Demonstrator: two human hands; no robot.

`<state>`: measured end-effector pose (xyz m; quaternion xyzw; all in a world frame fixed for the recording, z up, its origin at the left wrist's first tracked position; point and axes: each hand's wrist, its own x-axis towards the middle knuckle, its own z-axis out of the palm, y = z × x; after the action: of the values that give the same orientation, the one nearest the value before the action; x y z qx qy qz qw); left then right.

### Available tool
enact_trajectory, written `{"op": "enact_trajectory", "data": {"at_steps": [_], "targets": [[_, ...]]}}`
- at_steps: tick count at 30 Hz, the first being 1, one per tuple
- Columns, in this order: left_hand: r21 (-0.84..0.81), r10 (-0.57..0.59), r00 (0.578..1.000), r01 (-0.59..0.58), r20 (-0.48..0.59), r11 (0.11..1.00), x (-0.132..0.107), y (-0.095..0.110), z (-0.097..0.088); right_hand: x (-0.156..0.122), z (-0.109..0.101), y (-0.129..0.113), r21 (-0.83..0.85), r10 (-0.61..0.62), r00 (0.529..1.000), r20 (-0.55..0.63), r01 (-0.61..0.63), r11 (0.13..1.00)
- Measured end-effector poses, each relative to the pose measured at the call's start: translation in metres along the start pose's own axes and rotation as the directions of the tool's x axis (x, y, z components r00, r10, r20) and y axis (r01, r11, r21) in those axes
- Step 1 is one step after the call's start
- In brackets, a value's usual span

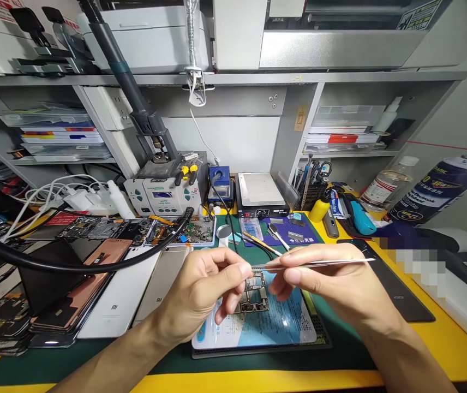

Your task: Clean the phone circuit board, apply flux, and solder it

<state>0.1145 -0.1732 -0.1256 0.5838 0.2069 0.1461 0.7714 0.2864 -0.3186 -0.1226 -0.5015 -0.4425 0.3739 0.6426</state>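
Observation:
My right hand [327,278] holds slim metal tweezers [331,263] almost level, pinched between thumb and fingers, their tips pointing left. Facing it, my left hand [213,281] is closed in a pinch of thumb and forefinger at the tweezers' tip end. A small thin piece seems to sit between those fingertips, too small to make out. Below both hands lies a phone circuit board [258,297], partly covered by my left fingers. It rests on a blue and white printed pad [274,330].
Phones and phone parts [114,295] are stacked at the left, under a thick black hose [94,267]. A rework station [162,194] and a small heating plate [261,191] stand behind. Bottles and a spray can [438,188] stand at the right, near a dark tablet-like panel [401,295].

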Motion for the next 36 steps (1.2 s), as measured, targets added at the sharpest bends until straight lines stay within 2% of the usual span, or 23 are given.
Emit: {"op": "enact_trajectory", "data": {"at_steps": [7, 12, 14, 16, 18, 21, 25, 30, 36], "targets": [[-0.023, 0.045, 0.996, -0.047, -0.074, 0.999, 0.002, -0.001, 0.002, 0.001, -0.001, 0.002, 0.012, -0.012, 1.000, -0.017, 0.012, 1.000], [0.023, 0.126, 0.983, -0.124, -0.136, 0.992, 0.005, 0.002, -0.011, 0.000, -0.016, 0.001, -0.016, -0.052, 0.998, -0.044, 0.052, 0.999], [0.070, 0.157, 0.978, -0.149, -0.135, 0.986, 0.007, 0.004, -0.019, -0.002, -0.020, 0.004, -0.051, 0.022, 1.000, -0.011, -0.022, 0.998], [0.192, 0.208, 0.972, -0.185, -0.107, 0.964, 0.007, 0.006, -0.026, -0.004, -0.022, 0.011, -0.116, 0.131, 0.991, 0.003, -0.130, 0.985], [0.414, 0.305, 0.951, -0.257, -0.054, 0.873, 0.006, 0.009, -0.030, -0.006, -0.021, 0.019, -0.187, 0.208, 0.978, -0.018, -0.208, 0.960], [0.684, 0.436, 0.899, -0.336, 0.030, 0.647, 0.004, 0.012, -0.032, -0.007, -0.020, 0.028, -0.253, 0.252, 0.967, -0.038, -0.253, 0.934], [0.803, 0.525, 0.847, -0.366, 0.079, 0.471, 0.006, 0.011, -0.033, -0.006, -0.019, 0.032, -0.225, 0.285, 0.957, -0.059, -0.291, 0.930], [0.839, 0.541, 0.835, -0.365, 0.103, 0.404, 0.008, 0.007, -0.033, -0.005, -0.017, 0.030, -0.247, 0.280, 0.959, -0.053, -0.284, 0.927], [0.840, 0.560, 0.821, -0.379, 0.111, 0.389, 0.009, 0.007, -0.032, -0.004, -0.015, 0.030, -0.306, 0.249, 0.967, -0.042, -0.250, 0.919]]}}
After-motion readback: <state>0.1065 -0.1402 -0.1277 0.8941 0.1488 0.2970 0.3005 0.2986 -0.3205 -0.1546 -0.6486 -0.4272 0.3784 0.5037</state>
